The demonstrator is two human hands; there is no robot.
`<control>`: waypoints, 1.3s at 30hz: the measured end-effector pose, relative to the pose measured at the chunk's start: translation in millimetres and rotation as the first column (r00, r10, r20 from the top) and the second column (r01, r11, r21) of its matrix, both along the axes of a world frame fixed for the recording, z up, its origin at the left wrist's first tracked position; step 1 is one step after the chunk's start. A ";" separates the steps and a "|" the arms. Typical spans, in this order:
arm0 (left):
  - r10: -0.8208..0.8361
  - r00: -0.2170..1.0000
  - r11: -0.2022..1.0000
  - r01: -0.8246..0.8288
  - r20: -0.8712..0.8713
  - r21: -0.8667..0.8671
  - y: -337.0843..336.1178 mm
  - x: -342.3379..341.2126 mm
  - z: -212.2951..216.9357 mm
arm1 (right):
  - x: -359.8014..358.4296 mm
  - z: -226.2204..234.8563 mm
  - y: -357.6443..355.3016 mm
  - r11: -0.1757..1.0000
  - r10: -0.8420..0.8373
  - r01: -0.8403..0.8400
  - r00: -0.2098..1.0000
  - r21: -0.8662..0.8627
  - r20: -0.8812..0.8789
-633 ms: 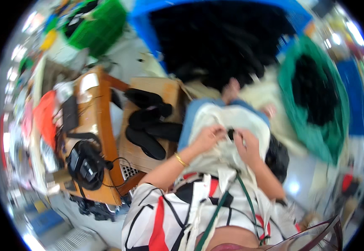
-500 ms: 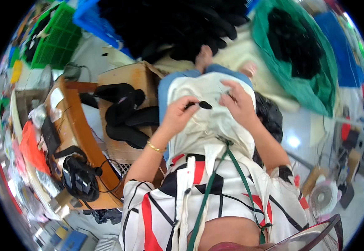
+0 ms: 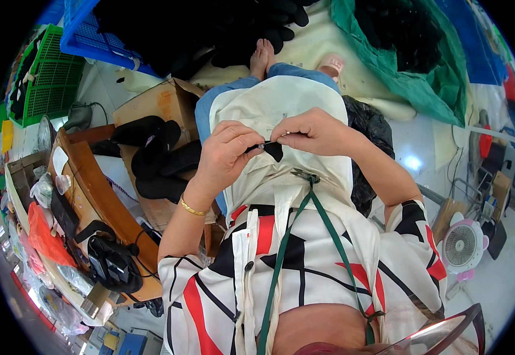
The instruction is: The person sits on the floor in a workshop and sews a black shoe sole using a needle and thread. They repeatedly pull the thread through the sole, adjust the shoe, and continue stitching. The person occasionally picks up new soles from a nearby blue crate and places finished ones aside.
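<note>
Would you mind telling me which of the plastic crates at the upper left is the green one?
The green crate is the one farthest left, near the picture's rim; the blue crate beside it holds a pile of black pieces.

The one camera is sitting on my head and looking steeply down over my chest onto my lap, close enough that my striped shirt (image 3: 304,266) is filling the near edge. My left hand (image 3: 225,157) and right hand (image 3: 313,133) are landing near the middle of the view. The fisheye is bending everything toward a dark round rim. The wooden bench (image 3: 100,201) is curving along my left, and my bare feet (image 3: 261,56) are showing far ahead.
</note>
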State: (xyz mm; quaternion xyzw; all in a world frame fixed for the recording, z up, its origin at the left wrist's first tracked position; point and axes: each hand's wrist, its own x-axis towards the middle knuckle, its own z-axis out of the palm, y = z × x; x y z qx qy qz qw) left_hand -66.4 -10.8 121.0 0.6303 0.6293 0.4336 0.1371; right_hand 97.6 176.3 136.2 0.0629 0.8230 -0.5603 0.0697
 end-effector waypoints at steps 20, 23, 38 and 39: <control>-0.024 0.991 0.997 0.014 0.130 0.075 -8.3 11.9 -5.1 | 5.8 -18.1 -18.1 0.914 -0.044 0.074 0.995 -0.399 0.085; -0.022 0.990 0.997 0.010 0.140 0.082 -10.0 14.0 -5.0 | 5.8 -18.5 -21.4 0.912 -0.035 0.062 0.997 -0.406 0.072; -0.037 0.983 0.998 0.028 0.178 0.050 -8.0 16.3 -5.2 | 6.2 -19.9 -12.2 0.862 0.067 0.016 0.987 -0.507 0.144; -0.034 0.982 0.999 0.027 0.186 0.039 -7.6 16.2 -5.2 | 6.5 -23.7 -12.6 0.862 0.069 0.015 0.987 -0.507 0.146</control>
